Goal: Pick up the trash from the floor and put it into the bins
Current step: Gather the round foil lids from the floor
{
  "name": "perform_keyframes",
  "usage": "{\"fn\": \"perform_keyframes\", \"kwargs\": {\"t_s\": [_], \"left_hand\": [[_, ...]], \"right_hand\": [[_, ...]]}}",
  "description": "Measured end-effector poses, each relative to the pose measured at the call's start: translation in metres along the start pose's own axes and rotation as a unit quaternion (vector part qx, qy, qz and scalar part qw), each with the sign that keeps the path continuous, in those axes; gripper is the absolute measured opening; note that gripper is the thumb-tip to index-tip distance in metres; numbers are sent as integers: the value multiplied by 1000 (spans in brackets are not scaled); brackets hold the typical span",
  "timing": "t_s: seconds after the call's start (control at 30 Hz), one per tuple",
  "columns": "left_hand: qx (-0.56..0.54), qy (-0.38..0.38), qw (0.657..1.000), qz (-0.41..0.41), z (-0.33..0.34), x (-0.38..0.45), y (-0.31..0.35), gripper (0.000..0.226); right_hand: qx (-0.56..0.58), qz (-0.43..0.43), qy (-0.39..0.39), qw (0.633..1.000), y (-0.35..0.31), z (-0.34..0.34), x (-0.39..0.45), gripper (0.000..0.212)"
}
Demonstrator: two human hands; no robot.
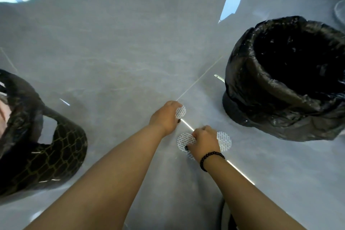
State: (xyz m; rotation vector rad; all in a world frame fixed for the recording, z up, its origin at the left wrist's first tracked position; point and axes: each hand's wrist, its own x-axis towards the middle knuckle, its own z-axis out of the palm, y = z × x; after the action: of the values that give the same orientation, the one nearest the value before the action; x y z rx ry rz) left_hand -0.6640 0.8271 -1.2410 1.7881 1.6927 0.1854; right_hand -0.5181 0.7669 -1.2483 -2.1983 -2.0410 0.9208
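— Where are our hands just now?

— Both are low over the grey floor (pixel 115 58); our left hand (pixel 165 117) has its fingers curled round a white patterned disc (pixel 180 111), which sticks out past the knuckles; our right hand (pixel 204 141), with a dark bead bracelet (pixel 211 158) at the wrist, is curled down onto a second disc (pixel 184 142), pinching its edge.

— And the rest of the trash?

— A third disc (pixel 225 141) lies flat just to the right of our right hand; the bin (pixel 280 84) lined with a black bag stands further right, well apart; another bag-lined bin (pixel 46 147) sits at the left edge.
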Motion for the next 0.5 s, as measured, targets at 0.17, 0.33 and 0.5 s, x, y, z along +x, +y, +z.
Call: {"fn": "perform_keyframes", "kwargs": {"t_s": [0.17, 0.33, 0.5], "left_hand": [[-6, 2, 998, -58, 1, -3, -1, 62], [-39, 21, 991, -123, 0, -13, -5, 55], [-57, 73, 990, -109, 5, -26, -13, 27]], "right_hand": [[84, 26, 24, 996, 5, 5, -13, 14], [190, 17, 41, 981, 12, -1, -20, 7], [271, 32, -17, 962, 35, -36, 0, 17]]}}
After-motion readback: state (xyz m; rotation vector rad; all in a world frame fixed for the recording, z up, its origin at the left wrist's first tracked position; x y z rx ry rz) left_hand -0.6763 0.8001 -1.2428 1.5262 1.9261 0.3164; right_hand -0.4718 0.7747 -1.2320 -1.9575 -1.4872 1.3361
